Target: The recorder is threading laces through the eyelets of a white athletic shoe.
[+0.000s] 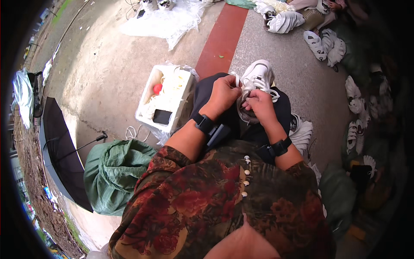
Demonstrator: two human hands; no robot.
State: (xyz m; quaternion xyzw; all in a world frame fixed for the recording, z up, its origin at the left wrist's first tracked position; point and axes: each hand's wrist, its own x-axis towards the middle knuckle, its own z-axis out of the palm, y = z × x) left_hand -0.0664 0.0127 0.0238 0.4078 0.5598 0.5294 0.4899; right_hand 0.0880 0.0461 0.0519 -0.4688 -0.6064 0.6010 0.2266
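A white sneaker (258, 70) rests on my lap, its toe pointing away from me. White shoelaces (257, 83) run across its front and loop loosely at the right. My left hand (223, 96) is closed, thumb and fingertips pinching a lace at the shoe's left side. At the shoe's opening, my right hand (262, 105) has its fingers curled together by the lace. What exactly its fingertips grip is partly hidden, though a white lace runs into them. Both wrists wear dark bands.
A white foam box (188, 101) at my left holds pale laces, a red round item (157, 89) and a black phone (162, 116). An open black umbrella (60, 151) and a green sack (116, 172) lie left. Several white shoes (323, 45) are spread at right; another person sits far right.
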